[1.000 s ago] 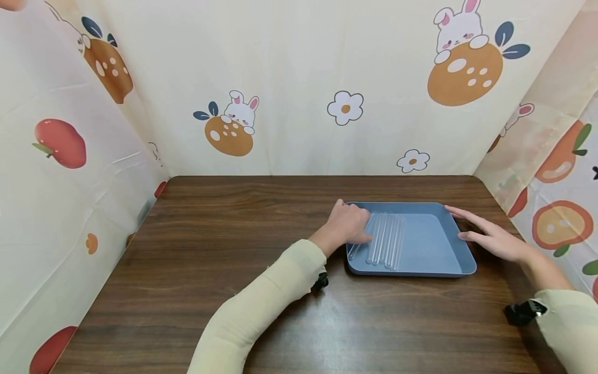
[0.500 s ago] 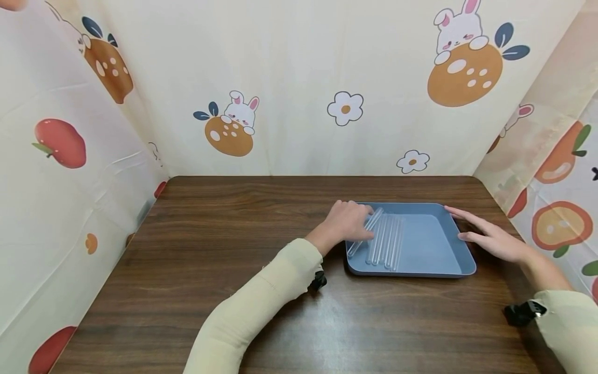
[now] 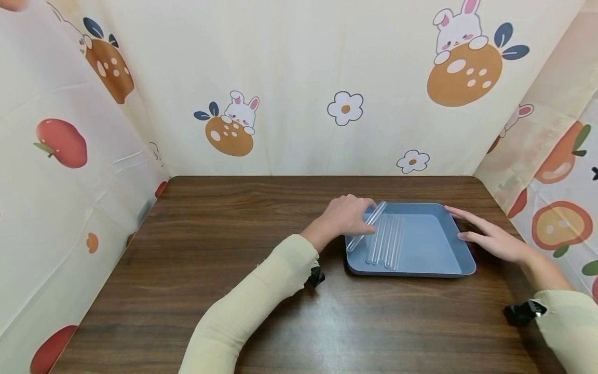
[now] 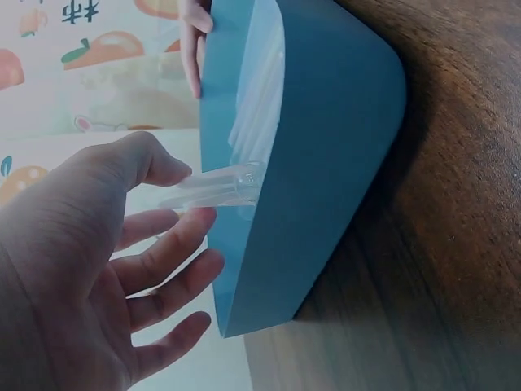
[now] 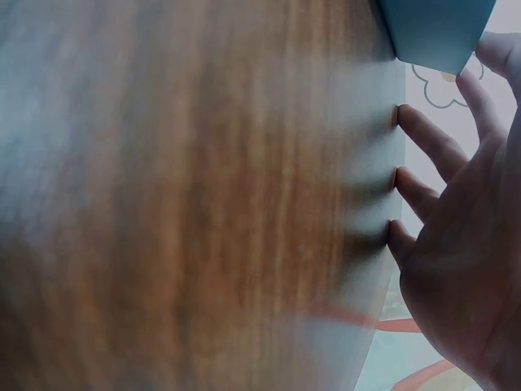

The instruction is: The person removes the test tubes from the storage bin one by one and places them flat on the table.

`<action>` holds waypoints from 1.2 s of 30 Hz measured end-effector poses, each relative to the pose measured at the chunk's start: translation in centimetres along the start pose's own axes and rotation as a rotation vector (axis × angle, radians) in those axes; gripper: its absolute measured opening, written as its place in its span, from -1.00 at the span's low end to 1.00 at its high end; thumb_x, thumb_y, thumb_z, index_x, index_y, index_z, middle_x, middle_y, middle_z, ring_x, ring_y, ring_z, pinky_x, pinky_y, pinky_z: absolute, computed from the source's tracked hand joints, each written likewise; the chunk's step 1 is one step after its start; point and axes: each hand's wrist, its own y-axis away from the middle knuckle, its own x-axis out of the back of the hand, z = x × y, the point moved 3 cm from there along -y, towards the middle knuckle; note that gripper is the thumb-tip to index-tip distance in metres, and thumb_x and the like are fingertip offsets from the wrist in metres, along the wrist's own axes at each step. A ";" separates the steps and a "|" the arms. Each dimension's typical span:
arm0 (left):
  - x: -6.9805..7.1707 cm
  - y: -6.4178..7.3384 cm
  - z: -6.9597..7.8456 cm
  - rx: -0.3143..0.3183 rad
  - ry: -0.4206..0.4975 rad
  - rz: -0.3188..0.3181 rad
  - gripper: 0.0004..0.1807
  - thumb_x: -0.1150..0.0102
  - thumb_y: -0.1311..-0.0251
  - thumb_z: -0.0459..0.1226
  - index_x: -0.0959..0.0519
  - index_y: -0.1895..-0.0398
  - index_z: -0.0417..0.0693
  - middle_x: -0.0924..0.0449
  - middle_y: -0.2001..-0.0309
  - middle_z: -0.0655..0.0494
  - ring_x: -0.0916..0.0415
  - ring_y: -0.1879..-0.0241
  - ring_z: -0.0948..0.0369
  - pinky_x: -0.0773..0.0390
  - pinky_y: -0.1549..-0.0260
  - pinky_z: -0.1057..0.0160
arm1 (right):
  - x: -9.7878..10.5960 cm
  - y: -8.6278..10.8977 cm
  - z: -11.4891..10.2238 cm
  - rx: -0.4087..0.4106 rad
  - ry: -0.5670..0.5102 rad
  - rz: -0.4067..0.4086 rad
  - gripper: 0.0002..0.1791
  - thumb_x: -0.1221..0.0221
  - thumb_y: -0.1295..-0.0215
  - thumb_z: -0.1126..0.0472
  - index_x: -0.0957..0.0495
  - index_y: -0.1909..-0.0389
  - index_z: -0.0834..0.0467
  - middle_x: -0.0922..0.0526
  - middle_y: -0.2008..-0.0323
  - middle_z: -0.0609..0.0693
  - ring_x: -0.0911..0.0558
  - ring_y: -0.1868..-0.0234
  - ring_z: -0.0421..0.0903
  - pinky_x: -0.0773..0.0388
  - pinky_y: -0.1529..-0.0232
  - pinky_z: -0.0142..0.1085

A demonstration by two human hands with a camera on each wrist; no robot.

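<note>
In the head view my left hand point(image 3: 348, 215) is over the left side of a blue tray point(image 3: 432, 241), pinching a clear test tube point(image 3: 356, 244) between thumb and fingers. The tube slants, its upper end toward the back rim. Seen from the left wrist, the pinched test tube point(image 4: 212, 189) points its rounded end at the tray wall point(image 4: 326, 147), while the other fingers spread loosely. Several more test tubes point(image 3: 386, 241) lie side by side in the tray. My right hand point(image 3: 497, 241) rests at the tray's right rim, thumb and forefinger touching it; its other fingertips point(image 5: 399, 114) meet the table.
A brown wood-grain table point(image 3: 233, 223) bears the tray near its back right. Behind and at both sides hangs a patterned curtain point(image 3: 299, 78). Black wrist cameras point(image 3: 523, 313) sit below the sleeves.
My left hand has risen slightly and moved back, lifting the pinched test tube from the tray's left side into a steeper slant. The right hand and tray have stayed in place.
</note>
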 end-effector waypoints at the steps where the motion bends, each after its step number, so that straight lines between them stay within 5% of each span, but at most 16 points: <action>1: 0.1 0.0 0.0 0.001 0.003 -0.001 -0.33 -0.39 -0.47 0.12 -0.57 -0.58 0.21 -0.60 0.43 0.29 -0.50 0.35 0.28 -0.42 0.44 0.33 | 0.0 0.0 0.0 -0.003 -0.004 0.000 -0.20 -0.17 -0.69 0.32 -0.15 -0.83 0.04 -0.16 -0.55 -0.78 -0.17 -0.45 -0.87 -0.10 -0.22 -0.81; 7: 0.8 0.5 -0.4 0.002 0.011 0.022 -0.33 -0.38 -0.42 0.04 -0.57 -0.58 0.21 -0.30 0.59 0.32 -0.30 0.51 0.31 -0.25 0.50 0.32 | 0.1 0.0 0.0 -0.006 -0.011 -0.002 -0.20 -0.16 -0.70 0.32 -0.14 -0.83 0.05 -0.16 -0.55 -0.78 -0.18 -0.45 -0.85 -0.09 -0.23 -0.83; 24: 1.7 2.9 -2.7 0.010 0.016 0.060 -0.34 -0.37 -0.38 -0.06 -0.59 -0.55 0.18 -0.35 0.63 0.34 -0.25 0.58 0.35 -0.14 0.54 0.34 | 0.0 0.0 -0.2 -0.009 -0.006 0.000 -0.20 -0.17 -0.69 0.33 -0.15 -0.83 0.07 -0.15 -0.54 -0.79 -0.18 -0.43 -0.86 -0.10 -0.21 -0.82; 32: 2.1 4.6 -4.4 0.034 0.026 0.106 -0.37 -0.40 -0.35 -0.09 -0.63 -0.51 0.14 -0.73 0.39 0.30 -0.58 0.42 0.33 -0.37 0.49 0.35 | 0.0 0.0 -0.2 0.008 -0.009 0.002 -0.20 -0.17 -0.68 0.35 -0.15 -0.82 0.10 -0.16 -0.56 -0.79 -0.18 -0.44 -0.86 -0.12 -0.21 -0.81; 36: 2.3 5.3 -5.4 0.058 0.043 0.119 -0.37 -0.42 -0.34 -0.09 -0.64 -0.50 0.14 -0.75 0.40 0.28 -0.61 0.40 0.31 -0.42 0.45 0.32 | 0.0 0.0 -0.3 0.016 -0.010 0.005 -0.20 -0.17 -0.67 0.36 -0.15 -0.82 0.11 -0.16 -0.57 -0.78 -0.19 -0.44 -0.86 -0.13 -0.20 -0.79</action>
